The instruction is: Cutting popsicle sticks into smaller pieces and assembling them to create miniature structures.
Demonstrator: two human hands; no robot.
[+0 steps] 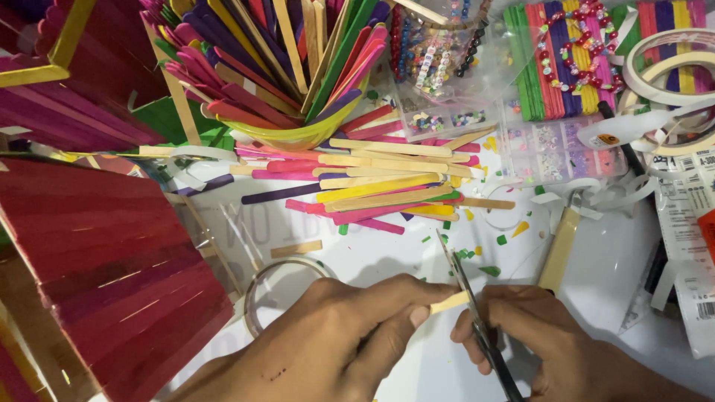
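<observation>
My left hand [335,335] pinches a short plain wooden craft stick piece [449,302] between thumb and forefinger, low in the head view. My right hand [536,335] grips a pair of scissors [465,286] whose blades point up and away, closed across the stick piece just past my left fingertips. Both hands hover over the white table surface [387,257]. The scissor handles are hidden inside my right fist.
A pile of coloured craft sticks [387,182] lies beyond my hands. A yellow cup [290,134] holds several more. A red stick-built box [112,268] stands at left. Bead trays [551,149], tape rolls [670,74], a clear tape ring [279,286] and a cutter [560,249] lie around.
</observation>
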